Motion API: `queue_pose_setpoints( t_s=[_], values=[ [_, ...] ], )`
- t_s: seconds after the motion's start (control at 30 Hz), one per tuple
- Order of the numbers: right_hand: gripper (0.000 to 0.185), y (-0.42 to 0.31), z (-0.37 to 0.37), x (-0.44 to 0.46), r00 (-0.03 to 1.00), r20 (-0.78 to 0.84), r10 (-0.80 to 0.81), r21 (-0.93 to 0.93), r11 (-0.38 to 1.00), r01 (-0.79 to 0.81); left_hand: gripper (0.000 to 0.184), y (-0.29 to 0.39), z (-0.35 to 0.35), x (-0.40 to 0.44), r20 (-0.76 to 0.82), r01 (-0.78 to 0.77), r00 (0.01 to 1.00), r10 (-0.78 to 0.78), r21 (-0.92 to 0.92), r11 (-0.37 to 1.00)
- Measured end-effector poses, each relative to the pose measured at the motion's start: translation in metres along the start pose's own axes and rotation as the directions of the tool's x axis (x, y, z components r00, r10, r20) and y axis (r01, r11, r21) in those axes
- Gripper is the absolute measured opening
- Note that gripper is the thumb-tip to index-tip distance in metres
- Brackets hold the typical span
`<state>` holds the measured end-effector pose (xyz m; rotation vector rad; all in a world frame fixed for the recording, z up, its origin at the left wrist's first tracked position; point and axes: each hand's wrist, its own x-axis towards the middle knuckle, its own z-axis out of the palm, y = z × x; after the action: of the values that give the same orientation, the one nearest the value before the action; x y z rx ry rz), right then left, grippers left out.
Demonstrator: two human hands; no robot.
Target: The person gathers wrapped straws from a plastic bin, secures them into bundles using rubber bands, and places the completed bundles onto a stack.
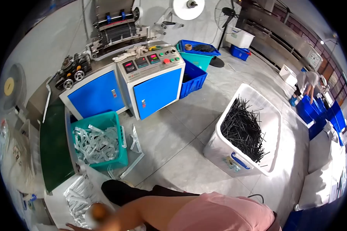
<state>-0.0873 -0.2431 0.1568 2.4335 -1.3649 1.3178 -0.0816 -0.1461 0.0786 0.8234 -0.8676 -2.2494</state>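
My right arm reaches left along the bottom edge from a pink sleeve. My right hand [79, 228] is partly cut off and blurred, its visible fingers stretched out over the near end of the white work surface. Beside it lies a pile of silvery-white wrapped strips [78, 198]. A blurred orange-brown round thing [99, 211] shows by the wrist; whether the hand touches it is unclear. More wrapped strips [96, 144] fill a green bin [123, 154] just above. My left hand is out of view.
A green belt [54, 148] runs along the left. Behind stands a machine with a control panel and blue doors [158, 94]. A white tub [216, 152] of black sticks [243, 131] stands on the floor. Loose strips lie near the green bin. A co-worker [307, 82] bends over blue bins.
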Motion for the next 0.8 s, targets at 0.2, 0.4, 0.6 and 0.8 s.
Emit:
queue_pose_setpoints(
  t_s=[0.2,0.4,0.6,0.8],
  values=[
    [0.032,0.018,0.016,0.001,0.772,0.623,-0.129,0.537,0.787,-0.302,0.069,0.027,-0.037,-0.04,0.055,-0.052,0.996,0.068,-0.255,0.966],
    [0.022,-0.007,0.033,-0.028,0.666,0.739,-0.097,0.568,0.621,-0.54,0.075,0.023,-0.073,-0.09,0.118,-0.077,0.979,0.167,-0.544,0.836],
    [0.026,-0.018,0.081,-0.035,0.791,0.597,-0.138,0.79,0.274,-0.549,0.045,0.031,-0.084,-0.104,-0.287,-0.183,0.955,0.069,-0.394,0.901],
    [0.016,0.088,0.102,-0.101,0.761,0.449,0.468,0.009,0.85,-0.527,0.04,0.029,-0.129,-0.132,-0.57,-0.494,0.803,0.176,-0.472,0.73]
  ],
)
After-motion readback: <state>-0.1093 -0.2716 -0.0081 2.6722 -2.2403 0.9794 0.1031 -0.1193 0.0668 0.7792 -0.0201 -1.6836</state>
